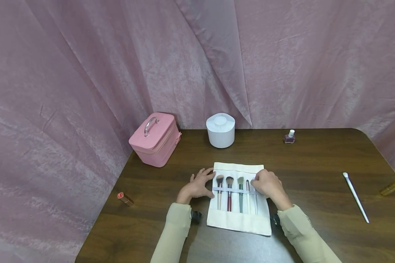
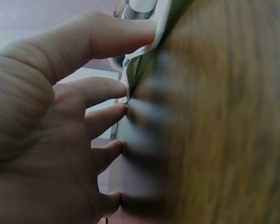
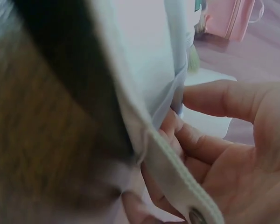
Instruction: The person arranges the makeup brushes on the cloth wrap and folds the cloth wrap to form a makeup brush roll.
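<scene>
A white brush roll (image 1: pixel 238 223) lies unfolded on the table. Several makeup brushes, among them one with a red handle (image 1: pixel 229 202) and one with a green handle (image 1: pixel 241 201), sit side by side under its lavender band (image 1: pixel 234 190). My left hand (image 1: pixel 199 185) rests at the roll's left edge, fingers spread, thumb and fingertips touching the cloth and table. At the rightmost slot, my right hand (image 1: pixel 268 184) pinches the top of a pale-handled makeup brush (image 1: pixel 256 206) between thumb and fingers near the band. The brush's head is mostly hidden by the fingers.
Behind stand a pink case (image 1: pixel 154 140), a white round container (image 1: pixel 220 133) and a nail polish bottle (image 1: pixel 289 137). A lipstick (image 1: pixel 125 199) is at left. A white brush (image 1: pixel 356 198) and a gold tube (image 1: pixel 391 188) lie at right. A curtain (image 1: pixel 197 65) hangs behind the table.
</scene>
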The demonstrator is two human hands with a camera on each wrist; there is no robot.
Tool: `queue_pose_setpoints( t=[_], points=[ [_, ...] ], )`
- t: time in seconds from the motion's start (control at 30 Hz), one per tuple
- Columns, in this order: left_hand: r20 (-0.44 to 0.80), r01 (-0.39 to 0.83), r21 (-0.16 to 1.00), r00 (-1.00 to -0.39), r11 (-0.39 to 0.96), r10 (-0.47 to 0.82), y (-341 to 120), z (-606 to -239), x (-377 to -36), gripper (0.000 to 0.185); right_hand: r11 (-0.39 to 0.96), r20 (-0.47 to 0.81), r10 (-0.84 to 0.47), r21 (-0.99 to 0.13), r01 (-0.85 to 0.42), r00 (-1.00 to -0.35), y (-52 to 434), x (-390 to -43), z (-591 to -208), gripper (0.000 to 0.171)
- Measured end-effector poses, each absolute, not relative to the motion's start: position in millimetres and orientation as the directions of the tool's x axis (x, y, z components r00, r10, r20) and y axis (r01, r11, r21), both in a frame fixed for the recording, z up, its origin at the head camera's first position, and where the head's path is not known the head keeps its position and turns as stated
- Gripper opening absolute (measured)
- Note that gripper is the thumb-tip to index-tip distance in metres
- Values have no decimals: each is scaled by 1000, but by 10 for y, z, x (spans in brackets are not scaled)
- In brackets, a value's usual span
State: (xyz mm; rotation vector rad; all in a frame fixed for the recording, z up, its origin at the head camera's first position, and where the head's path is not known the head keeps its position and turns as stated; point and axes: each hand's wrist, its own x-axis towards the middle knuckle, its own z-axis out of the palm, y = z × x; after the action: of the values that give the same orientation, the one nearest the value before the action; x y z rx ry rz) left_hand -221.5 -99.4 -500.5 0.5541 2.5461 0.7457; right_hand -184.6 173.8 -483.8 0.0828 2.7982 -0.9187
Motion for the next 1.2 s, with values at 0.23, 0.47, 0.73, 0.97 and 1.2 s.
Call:
queue_pose_setpoints(
  t=[0.23, 0.47, 0.73, 0.97, 1.2],
  points=[
    [-300, 271, 562, -813, 781, 498, -1018, -4999, -2220, 87, 834, -207, -29, -545, 91, -978, 1735, -1817, -4806, 25],
    [-307, 286, 544, -807, 789, 504, -1034, -4993, -2215, 86, 847, -219, -43, -526, 81, -975, 1729, -1801, -4810, 36],
    [-322, 273, 517, -816, 811, 480, -1006, -4956, -2193, 86, 846, -194, -80, -533, 36, -978, 1764, -1783, -4705, 33],
    [-336, 265, 485, -823, 833, 458, -968, -4920, -2166, 85, 800, -122, -116, -600, -20, -986, 1914, -1818, -4604, 29],
    [-330, 271, 474, -827, 838, 454, -948, -4925, -2134, 86, 746, -81, -122, -664, -37, -989, 2099, -1841, -4551, 27]
  ],
)
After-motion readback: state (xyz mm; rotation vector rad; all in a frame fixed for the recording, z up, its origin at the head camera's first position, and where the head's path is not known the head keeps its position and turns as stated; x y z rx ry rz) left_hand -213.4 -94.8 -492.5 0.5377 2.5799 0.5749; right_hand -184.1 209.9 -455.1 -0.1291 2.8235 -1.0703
